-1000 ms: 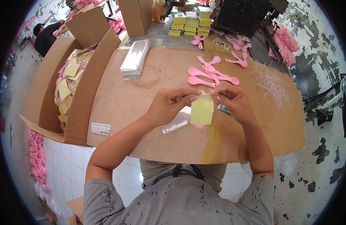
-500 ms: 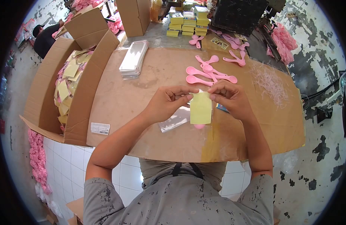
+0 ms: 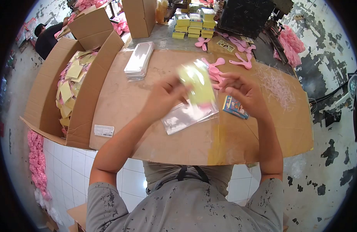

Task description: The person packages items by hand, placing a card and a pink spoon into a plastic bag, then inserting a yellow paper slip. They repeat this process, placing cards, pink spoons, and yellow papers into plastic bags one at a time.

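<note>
Filling the middle, one table [image 3: 240,149]; at its left, one open box [image 3: 95,81]; above the table, one right hand [image 3: 245,92] loosely spread, one left hand [image 3: 165,96] pinching one blurred yellow packet [image 3: 199,83] between them; beside the right hand, one blue card pile [image 3: 235,108].

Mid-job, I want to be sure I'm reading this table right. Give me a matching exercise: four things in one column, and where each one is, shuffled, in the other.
Things
1. Yellow packet
2. Stack of clear sleeves
3. Tangle of clear strips
4. Blue cards

Places
A. Near the right edge of the tabletop
B. On the tabletop, close by the right hand
C. In the left hand, blurred
D. On the far left part of the tabletop

Right pairs
1-C, 2-D, 3-A, 4-B
</note>
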The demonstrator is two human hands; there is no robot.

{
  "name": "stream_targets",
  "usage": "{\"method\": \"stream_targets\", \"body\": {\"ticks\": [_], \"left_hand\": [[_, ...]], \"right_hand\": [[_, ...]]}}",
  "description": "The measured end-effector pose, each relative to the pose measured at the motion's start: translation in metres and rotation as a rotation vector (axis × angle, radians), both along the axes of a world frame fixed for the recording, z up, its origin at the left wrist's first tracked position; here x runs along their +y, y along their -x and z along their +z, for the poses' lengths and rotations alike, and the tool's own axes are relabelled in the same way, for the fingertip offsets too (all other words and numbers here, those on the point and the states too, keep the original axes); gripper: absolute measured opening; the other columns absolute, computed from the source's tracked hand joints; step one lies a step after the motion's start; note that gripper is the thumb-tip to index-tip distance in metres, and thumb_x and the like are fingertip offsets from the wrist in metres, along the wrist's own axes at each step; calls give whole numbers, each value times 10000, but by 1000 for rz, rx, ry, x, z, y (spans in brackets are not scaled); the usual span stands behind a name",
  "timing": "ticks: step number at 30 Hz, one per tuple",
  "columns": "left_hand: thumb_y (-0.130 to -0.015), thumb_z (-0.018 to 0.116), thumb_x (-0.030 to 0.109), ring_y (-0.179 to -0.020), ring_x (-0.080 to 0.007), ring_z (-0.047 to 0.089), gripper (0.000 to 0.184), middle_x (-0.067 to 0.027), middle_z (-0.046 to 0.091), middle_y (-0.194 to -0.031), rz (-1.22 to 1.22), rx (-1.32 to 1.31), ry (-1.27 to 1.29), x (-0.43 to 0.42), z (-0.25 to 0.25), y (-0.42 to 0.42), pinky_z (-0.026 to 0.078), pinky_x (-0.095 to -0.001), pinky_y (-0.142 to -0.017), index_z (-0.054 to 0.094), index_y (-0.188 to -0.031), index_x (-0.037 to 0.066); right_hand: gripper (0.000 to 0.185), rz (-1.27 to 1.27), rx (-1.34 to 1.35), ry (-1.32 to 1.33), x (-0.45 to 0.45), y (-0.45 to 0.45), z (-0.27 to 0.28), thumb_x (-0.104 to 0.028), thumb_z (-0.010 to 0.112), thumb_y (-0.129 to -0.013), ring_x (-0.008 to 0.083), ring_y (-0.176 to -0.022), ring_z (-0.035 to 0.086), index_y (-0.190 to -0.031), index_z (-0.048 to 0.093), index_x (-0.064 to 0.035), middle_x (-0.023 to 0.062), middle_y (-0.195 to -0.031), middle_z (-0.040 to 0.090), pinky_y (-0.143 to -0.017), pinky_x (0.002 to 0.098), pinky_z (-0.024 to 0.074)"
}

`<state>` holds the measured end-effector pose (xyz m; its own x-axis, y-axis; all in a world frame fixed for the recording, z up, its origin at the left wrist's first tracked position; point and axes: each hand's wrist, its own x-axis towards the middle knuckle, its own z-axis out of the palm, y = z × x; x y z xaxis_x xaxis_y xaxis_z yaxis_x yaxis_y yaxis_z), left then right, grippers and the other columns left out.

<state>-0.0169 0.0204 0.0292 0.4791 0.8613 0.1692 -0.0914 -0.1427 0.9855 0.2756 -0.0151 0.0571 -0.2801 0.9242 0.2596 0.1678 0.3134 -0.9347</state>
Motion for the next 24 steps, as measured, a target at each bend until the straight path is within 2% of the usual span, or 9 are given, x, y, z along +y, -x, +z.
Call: {"method": "stream_targets", "body": {"ticks": [2,3,4,7,10,12,15,22,24], "left_hand": [[-1086,575,259,-1014,-206,721,366,-112,688,-1265,401,-414,-176,15,2,17,587,-399,-961,617,-1336,-6],[-1119,455,341,-1176,-257,679,467,-128,660,-1337,456,-753,-137,26,16,29,546,-459,-1051,529,-1415,-13],[-1128,384,358,-1299,-274,615,506,-122,628,-1401,453,-872,-146,22,41,34,513,-462,-1096,445,-1483,2],[-1119,334,415,-1351,-278,566,616,-181,564,-1458,568,-626,-196,39,5,23,449,-420,-1146,398,-1521,-47],[-989,718,364,-1180,-210,636,473,-73,662,-1294,252,354,-217,28,-23,6,518,-369,-962,655,-1346,60],[-864,856,244,-993,-191,648,371,-48,674,-1099,144,629,-406,12,-38,-16,535,-367,-840,737,-1184,98],[-857,852,238,-874,-200,620,323,-85,639,-1005,165,651,-742,8,-59,-25,534,-357,-793,737,-1112,74],[-898,815,128,-770,-114,590,256,-29,677,-875,153,403,-163,11,-57,-25,504,-291,-732,717,-1103,11],[-915,791,106,-752,-124,597,197,-59,695,-869,168,451,-205,8,-47,-24,516,-300,-733,708,-1055,-4]], "right_hand": [[298,-145,-215,-68,1,-24,-2,-79,695,-983,164,-1031,688,-1272,677,-8,78,-1131,722,-913,317,531],[305,-226,-413,-125,0,-40,-3,-100,710,-973,182,-1042,689,-1265,687,-16,90,-1140,723,-929,334,531],[312,-307,-610,-182,0,-53,-5,-122,724,-963,200,-1054,691,-1258,697,-23,101,-1149,724,-945,350,531],[345,-275,-765,-127,-8,-76,-21,-151,787,-899,248,-1060,685,-1216,721,-30,129,-1145,710,-963,392,525],[350,-162,-811,76,-13,-79,-23,-136,813,-866,259,-1047,681,-1181,716,-20,130,-1111,695,-978,402,521],[310,-195,-754,28,-12,-77,-26,-110,816,-853,245,-1011,679,-1132,718,-16,112,-1064,691,-946,394,519],[258,-241,-699,22,-8,-83,-35,-80,808,-853,214,-968,672,-1085,716,-14,82,-1001,686,-883,376,510],[250,-158,-573,-8,-6,-94,-31,-55,778,-887,162,-933,666,-1121,699,-18,50,-958,700,-817,336,507],[246,-111,-251,126,-10,-79,-29,-59,765,-900,159,-927,679,-1132,697,-10,64,-978,713,-820,327,526]]}}
